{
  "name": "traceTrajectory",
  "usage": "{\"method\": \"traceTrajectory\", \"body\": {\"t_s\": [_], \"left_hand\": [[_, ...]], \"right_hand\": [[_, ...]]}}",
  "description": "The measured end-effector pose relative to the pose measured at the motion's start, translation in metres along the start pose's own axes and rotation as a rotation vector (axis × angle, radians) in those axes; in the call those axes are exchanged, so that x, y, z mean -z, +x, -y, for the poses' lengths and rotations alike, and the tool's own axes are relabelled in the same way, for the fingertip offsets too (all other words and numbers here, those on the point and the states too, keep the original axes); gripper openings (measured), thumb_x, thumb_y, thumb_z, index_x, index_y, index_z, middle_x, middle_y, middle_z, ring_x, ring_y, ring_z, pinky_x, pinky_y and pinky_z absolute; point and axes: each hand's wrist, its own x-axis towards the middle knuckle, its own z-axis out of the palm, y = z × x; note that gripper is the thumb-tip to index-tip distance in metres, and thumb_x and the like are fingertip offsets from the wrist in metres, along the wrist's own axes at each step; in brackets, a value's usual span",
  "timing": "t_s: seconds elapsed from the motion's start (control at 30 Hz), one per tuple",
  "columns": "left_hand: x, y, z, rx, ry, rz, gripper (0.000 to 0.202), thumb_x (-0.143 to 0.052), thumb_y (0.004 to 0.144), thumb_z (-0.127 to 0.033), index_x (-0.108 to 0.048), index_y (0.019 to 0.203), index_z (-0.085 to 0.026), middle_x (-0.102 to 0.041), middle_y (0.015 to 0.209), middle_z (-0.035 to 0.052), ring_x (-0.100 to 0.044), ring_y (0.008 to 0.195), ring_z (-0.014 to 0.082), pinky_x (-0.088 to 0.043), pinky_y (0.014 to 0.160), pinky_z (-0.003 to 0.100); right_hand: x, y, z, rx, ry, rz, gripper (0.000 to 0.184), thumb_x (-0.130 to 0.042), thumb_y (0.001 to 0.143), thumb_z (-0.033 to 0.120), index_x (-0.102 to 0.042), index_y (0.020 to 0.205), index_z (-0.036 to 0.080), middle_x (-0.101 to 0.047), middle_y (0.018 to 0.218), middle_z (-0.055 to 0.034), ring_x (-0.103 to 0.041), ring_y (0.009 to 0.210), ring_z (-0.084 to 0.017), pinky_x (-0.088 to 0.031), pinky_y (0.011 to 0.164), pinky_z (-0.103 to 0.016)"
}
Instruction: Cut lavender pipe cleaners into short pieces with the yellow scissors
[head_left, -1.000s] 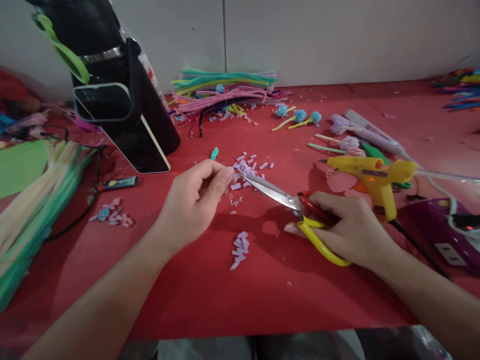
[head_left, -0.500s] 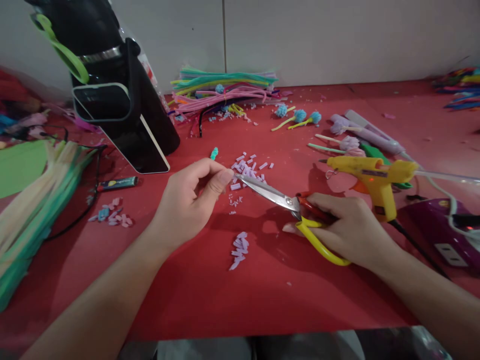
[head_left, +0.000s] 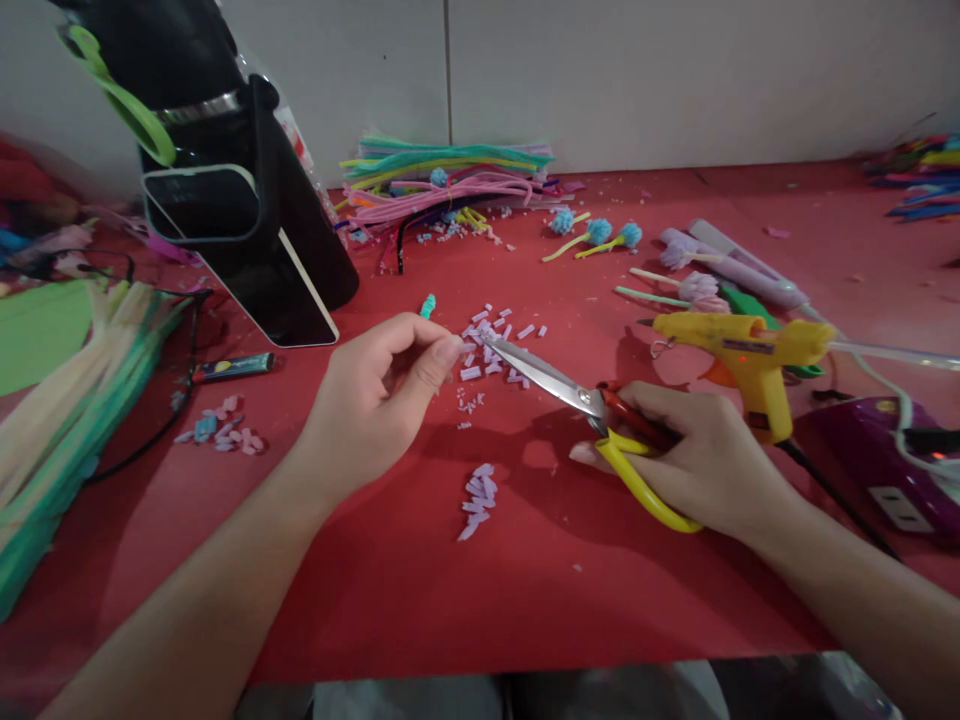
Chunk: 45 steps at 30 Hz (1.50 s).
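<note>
My right hand [head_left: 690, 455] grips a pair of scissors [head_left: 551, 378] with one red and one yellow handle; the blades look closed and point up-left. Their tip lies over a loose heap of short lilac pipe cleaner pieces [head_left: 517, 335]. My left hand [head_left: 382, 400] is pinched, thumb against forefinger, just left of that tip. Whatever sits in the pinch is too small or hidden to name. Nearer me on the red table [head_left: 375, 600] rests a second small pile of slanted lilac pieces [head_left: 478, 498]. Fine trimmings [head_left: 471, 403] are scattered between the two piles.
On the right a yellow glue gun [head_left: 739, 335] stands by a purple power socket [head_left: 877, 460]. A black bottle [head_left: 300, 200] with a phone [head_left: 277, 290] is at left, near a lighter [head_left: 236, 367]. Bundled pipe cleaners [head_left: 450, 165] and blue pompom stems [head_left: 598, 232] lie behind.
The scissors' tip has drawn back slightly to the right, away from my left fingers. My left hand has shifted a little left, still pinched.
</note>
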Motion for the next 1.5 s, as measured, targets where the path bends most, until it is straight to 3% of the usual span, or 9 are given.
{"method": "traceTrajectory", "body": {"t_s": [0.43,1.03,1.5], "left_hand": [[0.0046,-0.0008,0.0012,-0.050,0.077,0.052,0.013,-0.058,0.095,-0.025,-0.067,0.087,-0.019,-0.065,0.075,-0.0026,-0.053,0.063,0.0083,-0.042,0.059,0.020],[0.0035,-0.0022,0.0019,-0.014,0.083,0.031,0.015,-0.058,0.094,-0.029,-0.070,0.088,-0.022,-0.070,0.079,0.0006,-0.058,0.066,0.0123,-0.051,0.067,0.024],[0.0037,-0.0017,0.0013,-0.021,0.080,0.044,0.015,-0.059,0.094,-0.030,-0.070,0.088,-0.021,-0.069,0.077,-0.0001,-0.057,0.064,0.0112,-0.048,0.065,0.023]], "right_hand": [[0.0018,0.0020,0.0046,0.000,-0.003,0.035,0.060,-0.068,0.067,0.078,-0.052,0.066,0.021,-0.036,0.058,0.0044,-0.030,0.056,-0.011,-0.027,0.048,-0.027],[0.0036,0.0040,0.0079,0.045,0.010,0.031,0.060,-0.067,0.068,0.078,-0.051,0.063,0.021,-0.037,0.056,0.0040,-0.030,0.054,-0.010,-0.029,0.047,-0.027],[0.0028,0.0042,0.0051,0.002,0.015,0.054,0.059,-0.069,0.066,0.077,-0.054,0.065,0.019,-0.036,0.058,0.0036,-0.029,0.056,-0.011,-0.028,0.048,-0.027]]}}
